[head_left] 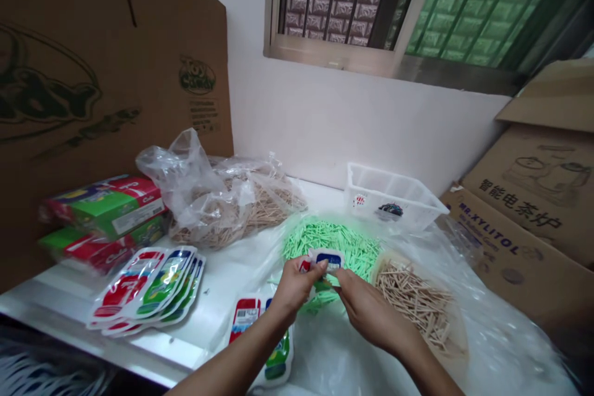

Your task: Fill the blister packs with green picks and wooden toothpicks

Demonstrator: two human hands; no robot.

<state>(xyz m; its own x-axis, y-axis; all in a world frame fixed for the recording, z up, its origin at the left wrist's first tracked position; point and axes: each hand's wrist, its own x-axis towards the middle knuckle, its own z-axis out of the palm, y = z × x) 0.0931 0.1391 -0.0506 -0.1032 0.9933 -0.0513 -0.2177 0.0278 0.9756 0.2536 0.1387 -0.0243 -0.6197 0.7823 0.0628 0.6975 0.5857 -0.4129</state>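
My left hand pinches a small printed packet with a white edge and blue and red print, above the pile of light green sticks. Close against the packet's lower right edge, my right hand has its fingers pressed together. A thin brownish piece shows at its fingertips, too small to name. Beside that hand, short wooden sticks fill a shallow round container. Similar red, blue and green packets lie flat under my left forearm, which partly covers them.
Fanned red and green packets lie at the left, before stacked printed boxes. Behind them, a clear plastic bag covers thin brown sticks. A white plastic basket stands at the back. Cardboard boxes flank the table.
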